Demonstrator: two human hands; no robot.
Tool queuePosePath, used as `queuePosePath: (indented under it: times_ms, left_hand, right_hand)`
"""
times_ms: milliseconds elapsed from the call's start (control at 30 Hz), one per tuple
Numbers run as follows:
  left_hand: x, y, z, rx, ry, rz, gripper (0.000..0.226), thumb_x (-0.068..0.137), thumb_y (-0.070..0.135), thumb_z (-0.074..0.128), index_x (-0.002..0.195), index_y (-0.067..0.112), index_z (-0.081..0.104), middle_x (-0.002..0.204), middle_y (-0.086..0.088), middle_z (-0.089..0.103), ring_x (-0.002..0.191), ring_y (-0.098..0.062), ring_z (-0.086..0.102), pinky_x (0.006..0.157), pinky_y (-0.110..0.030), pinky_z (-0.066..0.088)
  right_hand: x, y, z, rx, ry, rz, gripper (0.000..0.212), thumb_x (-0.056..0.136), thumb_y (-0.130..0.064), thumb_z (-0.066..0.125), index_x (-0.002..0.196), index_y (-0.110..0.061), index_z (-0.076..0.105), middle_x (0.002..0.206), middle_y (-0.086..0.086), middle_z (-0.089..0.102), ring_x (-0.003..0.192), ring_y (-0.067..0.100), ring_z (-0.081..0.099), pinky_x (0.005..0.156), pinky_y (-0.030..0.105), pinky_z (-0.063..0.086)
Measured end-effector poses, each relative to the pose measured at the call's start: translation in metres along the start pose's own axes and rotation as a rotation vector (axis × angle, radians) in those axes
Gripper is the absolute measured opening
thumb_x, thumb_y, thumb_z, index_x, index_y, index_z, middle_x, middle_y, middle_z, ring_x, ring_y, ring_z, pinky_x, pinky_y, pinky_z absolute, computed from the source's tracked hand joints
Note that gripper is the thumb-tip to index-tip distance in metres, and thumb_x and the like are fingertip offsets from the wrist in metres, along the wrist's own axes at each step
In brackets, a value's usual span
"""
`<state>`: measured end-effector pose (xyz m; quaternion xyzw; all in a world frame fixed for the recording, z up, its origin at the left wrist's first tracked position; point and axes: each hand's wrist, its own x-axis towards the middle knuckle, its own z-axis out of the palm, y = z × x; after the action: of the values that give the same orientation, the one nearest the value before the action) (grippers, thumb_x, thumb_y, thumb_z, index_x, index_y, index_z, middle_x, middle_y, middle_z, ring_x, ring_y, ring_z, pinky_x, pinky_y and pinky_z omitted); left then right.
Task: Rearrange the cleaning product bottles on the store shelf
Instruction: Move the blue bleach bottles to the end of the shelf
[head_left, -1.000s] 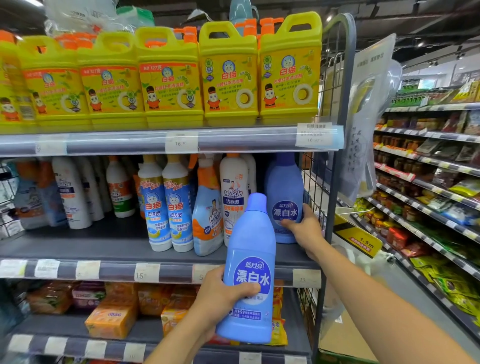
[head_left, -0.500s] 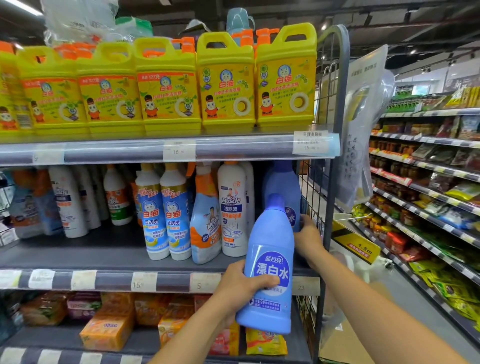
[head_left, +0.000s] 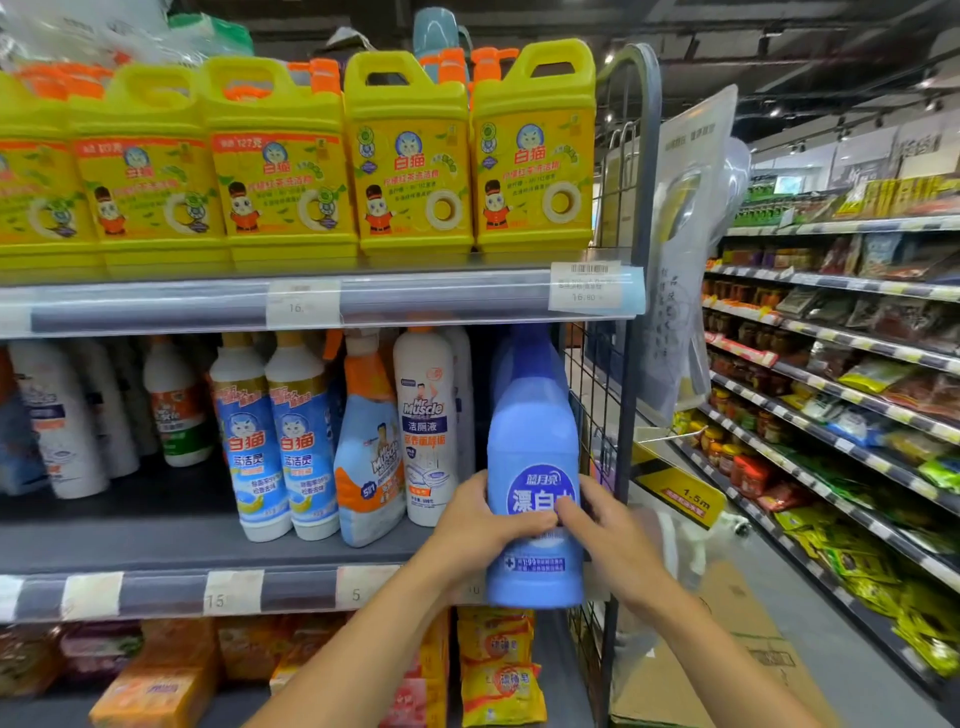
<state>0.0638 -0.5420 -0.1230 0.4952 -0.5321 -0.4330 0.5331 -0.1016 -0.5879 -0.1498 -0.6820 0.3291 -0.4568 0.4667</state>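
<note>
Blue bottle held upright between left grip and right grip.

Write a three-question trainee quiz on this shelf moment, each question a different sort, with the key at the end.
1. True or false: the left hand and the right hand both grip the blue bleach bottle.
2. Which stand on the shelf above that bottle? A) yellow jugs B) white spray bottles C) soap bars
3. Fill in: the bottle is at the ____ end of the middle shelf, beside the wire side panel.
Key: 1 true; 2 A; 3 right.
</note>
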Motion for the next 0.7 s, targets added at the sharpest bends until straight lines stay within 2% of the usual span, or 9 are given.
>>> queuePosePath:
  times_ms: [67, 200, 300, 333, 433, 500, 567, 700]
  left_hand:
    - [0.007, 0.003, -0.001, -0.008, 0.0, 0.018, 0.046, 0.069, 0.006, 0.084, 0.11, 0.013, 0.064, 0.098, -0.004, 0.077, 0.084, -0.017, 0.074, 0.065, -0.028, 0.059]
    - [0.02, 0.007, -0.006, -0.036, 0.005, 0.026, 0.055, 0.066, 0.007, 0.086, 0.114, 0.014, 0.06, 0.102, -0.005, 0.076, 0.093, -0.023, 0.073, 0.079, -0.041, 0.06]
    - [0.029, 0.008, -0.008, -0.083, -0.005, 0.033, 0.057, 0.063, 0.008, 0.087, 0.113, 0.015, 0.06, 0.101, -0.005, 0.076, 0.093, -0.024, 0.073, 0.076, -0.04, 0.06]
    - [0.032, 0.008, -0.008, -0.097, -0.002, 0.04, 0.057, 0.062, 0.007, 0.087, 0.112, 0.015, 0.06, 0.1, -0.005, 0.076, 0.092, -0.024, 0.073, 0.073, -0.038, 0.06]
    - [0.04, 0.011, -0.008, -0.124, 0.016, 0.055, 0.057, 0.06, 0.005, 0.088, 0.109, 0.016, 0.06, 0.098, -0.003, 0.077, 0.089, -0.021, 0.074, 0.068, -0.033, 0.06]
    - [0.046, 0.01, -0.008, -0.123, 0.02, 0.063, 0.06, 0.059, 0.004, 0.088, 0.111, 0.015, 0.06, 0.098, -0.004, 0.077, 0.09, -0.021, 0.074, 0.069, -0.033, 0.06]
    - [0.049, 0.006, -0.008, -0.125, 0.023, 0.061, 0.063, 0.059, 0.004, 0.089, 0.113, 0.016, 0.059, 0.099, -0.004, 0.077, 0.091, -0.021, 0.073, 0.071, -0.034, 0.06]
    - [0.053, -0.007, -0.009, -0.152, 0.042, 0.048, 0.064, 0.057, 0.005, 0.09, 0.112, 0.02, 0.059, 0.099, -0.004, 0.076, 0.094, -0.022, 0.073, 0.075, -0.036, 0.06]
  right_hand:
    - [0.002, -0.006, -0.002, 0.023, -0.028, -0.001, 0.024, 0.091, -0.026, 0.062, 0.113, -0.032, 0.058, 0.108, -0.007, 0.071, 0.099, 0.009, 0.068, 0.081, 0.03, 0.058]
    - [0.007, -0.011, -0.013, -0.016, 0.021, 0.004, 0.039, 0.094, -0.021, 0.058, 0.131, -0.027, 0.047, 0.115, -0.004, 0.064, 0.107, 0.01, 0.062, 0.086, 0.027, 0.054]
    - [0.001, -0.003, -0.022, -0.225, 0.058, -0.027, 0.037, 0.094, -0.024, 0.059, 0.129, -0.024, 0.047, 0.114, -0.007, 0.061, 0.107, 0.01, 0.06, 0.078, 0.017, 0.052]
    - [-0.003, 0.002, -0.024, -0.305, 0.048, -0.045, 0.038, 0.092, -0.028, 0.061, 0.128, -0.024, 0.049, 0.117, -0.008, 0.061, 0.109, 0.009, 0.059, 0.08, 0.016, 0.051]
    - [-0.016, 0.018, -0.028, -0.653, -0.014, -0.091, 0.058, 0.083, -0.055, 0.053, 0.133, -0.028, 0.045, 0.127, -0.013, 0.05, 0.116, 0.001, 0.046, 0.092, 0.019, 0.04]
    - [-0.022, 0.031, -0.028, -0.85, -0.059, -0.109, 0.068, 0.08, -0.061, 0.049, 0.139, -0.028, 0.038, 0.138, -0.012, 0.042, 0.128, 0.005, 0.036, 0.104, 0.025, 0.035]
    - [-0.026, 0.043, -0.025, -0.958, -0.07, -0.101, 0.076, 0.081, -0.061, 0.052, 0.145, -0.027, 0.03, 0.148, -0.01, 0.031, 0.138, 0.008, 0.027, 0.115, 0.029, 0.027]
    - [-0.028, 0.055, -0.019, -1.015, 0.002, -0.071, 0.074, 0.086, -0.06, 0.052, 0.147, -0.029, 0.024, 0.154, -0.01, 0.021, 0.142, 0.009, 0.02, 0.116, 0.029, 0.024]
